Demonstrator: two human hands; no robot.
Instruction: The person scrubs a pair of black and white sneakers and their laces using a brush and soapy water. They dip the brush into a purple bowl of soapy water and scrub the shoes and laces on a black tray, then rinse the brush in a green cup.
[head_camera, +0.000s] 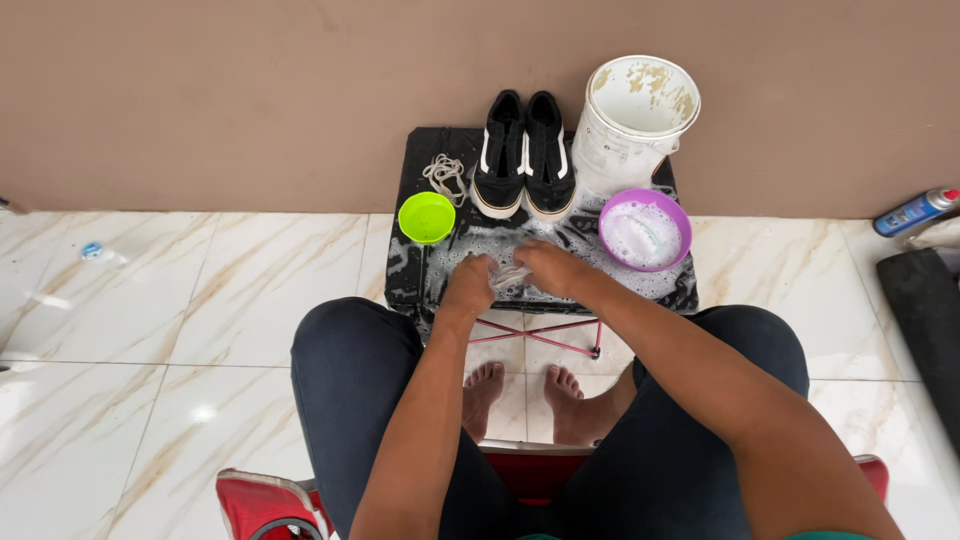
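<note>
My left hand (470, 284) and my right hand (553, 268) meet over the near edge of a small black table (405, 270) covered in soap foam. Together they grip a small pale, wet item (507, 277), a cloth or sponge; I cannot tell which. A pair of black sneakers with white stripes (523, 155) stands at the back of the table. Loose whitish shoelaces (445, 175) lie to their left. A lime green bowl (426, 217) sits at the left, a purple bowl of foamy water (645, 230) at the right.
A white paint-stained bucket (632, 120) stands at the table's back right against a brown wall. My knees and bare feet are below the table, on a red seat (262, 502). A blue spray can (915, 211) and a dark mat (925, 310) lie on the marble floor at right.
</note>
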